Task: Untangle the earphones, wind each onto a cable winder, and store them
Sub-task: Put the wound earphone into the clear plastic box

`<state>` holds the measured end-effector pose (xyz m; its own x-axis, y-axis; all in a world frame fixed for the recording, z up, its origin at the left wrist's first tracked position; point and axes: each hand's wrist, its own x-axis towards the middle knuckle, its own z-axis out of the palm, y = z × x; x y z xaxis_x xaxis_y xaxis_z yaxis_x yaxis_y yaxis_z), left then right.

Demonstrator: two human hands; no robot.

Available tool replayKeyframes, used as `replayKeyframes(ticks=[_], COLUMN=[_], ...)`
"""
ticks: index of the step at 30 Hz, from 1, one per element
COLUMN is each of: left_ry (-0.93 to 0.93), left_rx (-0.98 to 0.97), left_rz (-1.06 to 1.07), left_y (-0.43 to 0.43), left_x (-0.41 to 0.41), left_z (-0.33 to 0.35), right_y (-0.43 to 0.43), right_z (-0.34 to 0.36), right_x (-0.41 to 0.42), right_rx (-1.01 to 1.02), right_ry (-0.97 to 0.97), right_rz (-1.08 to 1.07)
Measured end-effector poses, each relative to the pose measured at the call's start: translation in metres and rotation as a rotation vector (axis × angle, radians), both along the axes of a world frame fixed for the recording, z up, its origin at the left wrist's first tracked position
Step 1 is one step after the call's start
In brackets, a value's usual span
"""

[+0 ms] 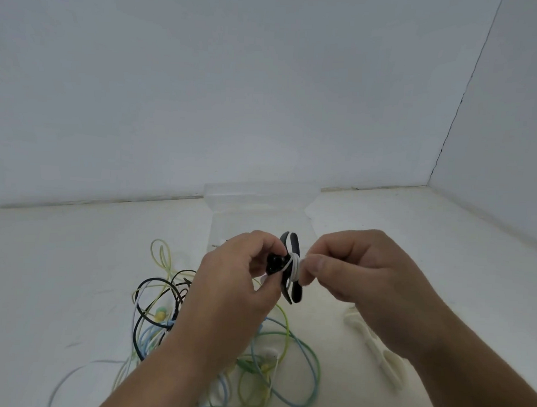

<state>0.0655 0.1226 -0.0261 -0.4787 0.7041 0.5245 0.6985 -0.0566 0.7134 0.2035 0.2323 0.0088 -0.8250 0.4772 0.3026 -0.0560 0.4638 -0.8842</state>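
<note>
Both hands mid-wind: left hand (243,272) grips black bow-shaped plastic winder (292,266), right hand (344,267) pinches thin white earphone cable (295,265); next likely another wrap, kept taut.

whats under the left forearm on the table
A tangle of earphone cables: green, pale yellow, blue, black and white, plus a yellow earbud. The left forearm covers its middle, hiding what lies there.

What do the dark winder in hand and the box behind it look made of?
Dark winder: matte dark grey, probably soft rubber or silicone; its lobes curve and show no glare. Box: transparent, likely hard plastic; the table shows through its walls.
</note>
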Motion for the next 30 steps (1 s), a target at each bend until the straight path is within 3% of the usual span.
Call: replayKeyframes(ticks=[4, 9, 15, 22, 26, 30], left_ry=[-0.03, -0.163, -0.267, -0.312, -0.459, -0.681], left_rx=[-0.012, -0.048, -0.077, -0.061, 0.051, 0.266], left_rz=[-0.031, -0.183, -0.343, -0.376, -0.428, -0.321], left_y=[0.001, -0.001, -0.003, -0.004, -0.001, 0.0], left_x=[0.001, 0.001, 0.004, 0.003, 0.003, 0.003], left_z=[-0.001, 0.003, 0.005, 0.006, 0.006, 0.011], right_y=[-0.002, 0.008, 0.008, 0.013, 0.016, 0.011], right_z=[0.002, -0.002, -0.004, -0.006, -0.01, -0.014], right_x=[-0.001, -0.002, -0.006, -0.004, -0.005, -0.007], right_rx=[-0.012, -0.14, 0.011, 0.008, -0.133, -0.247], right_ry=[0.006, 0.056, -0.025, -0.036, -0.112, -0.245], right_rz=[0.043, -0.233, -0.337, -0.414, -0.339, -0.184])
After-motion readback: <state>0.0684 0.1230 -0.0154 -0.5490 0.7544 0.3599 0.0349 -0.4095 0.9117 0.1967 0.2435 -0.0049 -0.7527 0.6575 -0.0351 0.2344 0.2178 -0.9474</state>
